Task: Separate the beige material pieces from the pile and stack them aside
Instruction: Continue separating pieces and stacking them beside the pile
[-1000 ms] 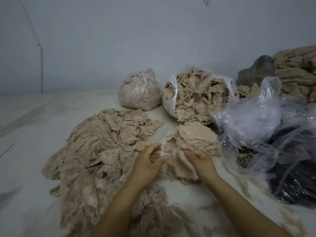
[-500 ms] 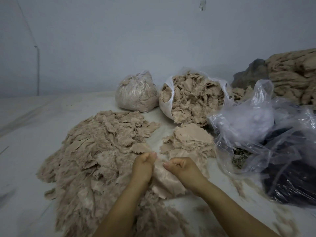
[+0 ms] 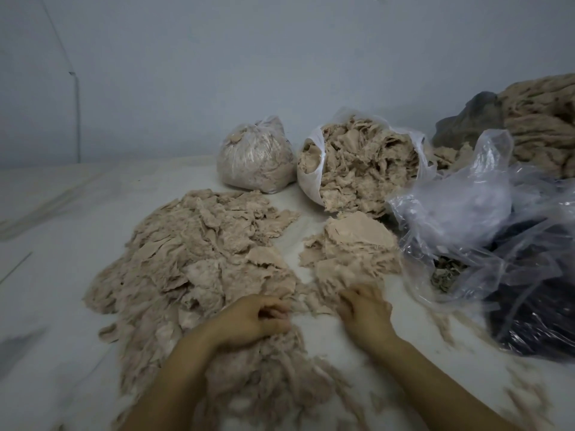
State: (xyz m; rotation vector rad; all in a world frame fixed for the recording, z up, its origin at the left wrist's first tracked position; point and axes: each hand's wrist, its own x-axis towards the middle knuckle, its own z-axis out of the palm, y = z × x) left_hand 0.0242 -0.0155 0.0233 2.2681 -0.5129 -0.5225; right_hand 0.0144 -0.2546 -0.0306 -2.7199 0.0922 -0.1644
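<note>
white table (image 3: 62, 244), beige pile (image 3: 199, 253), hands (image 3: 311, 315) gripping scraps

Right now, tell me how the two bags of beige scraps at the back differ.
The left bag is tied shut at the top; the right bag lies on its side with its mouth open toward the camera. The left bag is smaller; the right bag is bulkier. The left bag's scraps show only through the plastic; the right bag's scraps spill out at the mouth. Both are thin plastic, holding beige scraps, standing side by side near the wall.
</note>
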